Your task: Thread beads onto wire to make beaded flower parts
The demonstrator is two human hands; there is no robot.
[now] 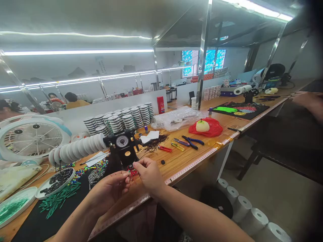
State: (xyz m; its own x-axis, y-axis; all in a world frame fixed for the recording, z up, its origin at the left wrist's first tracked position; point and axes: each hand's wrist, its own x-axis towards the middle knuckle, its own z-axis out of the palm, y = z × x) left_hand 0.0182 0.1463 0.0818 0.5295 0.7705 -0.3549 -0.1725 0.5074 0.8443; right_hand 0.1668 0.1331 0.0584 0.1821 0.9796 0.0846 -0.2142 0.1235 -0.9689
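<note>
Pinching a small red-and-green beaded piece (pixel 130 172) between their fingertips, the person is holding both bare hands together at lower centre of the frame. The left hand (pixel 108 192) is cupped with its palm turned upward, while the right hand (pixel 149 176) is arching over from the right, wrist bent. Both forearms are reaching in from the bottom edge. The exact grip is too small to tell. Just beyond the hands, a black dial-faced gauge (pixel 122 142) is standing on the long wooden workbench (pixel 174 164). Much material is lying loose: black beads are filling a round white plate (pixel 57 181) at lower left, and green tube beads (pixel 59 198) are scattered across a black mat beside it. Stacks of white-edged coils (pixel 116 122) are standing in rows at centre, and a tangle of dark wire (pixel 156 142) is lying to their right.
</note>
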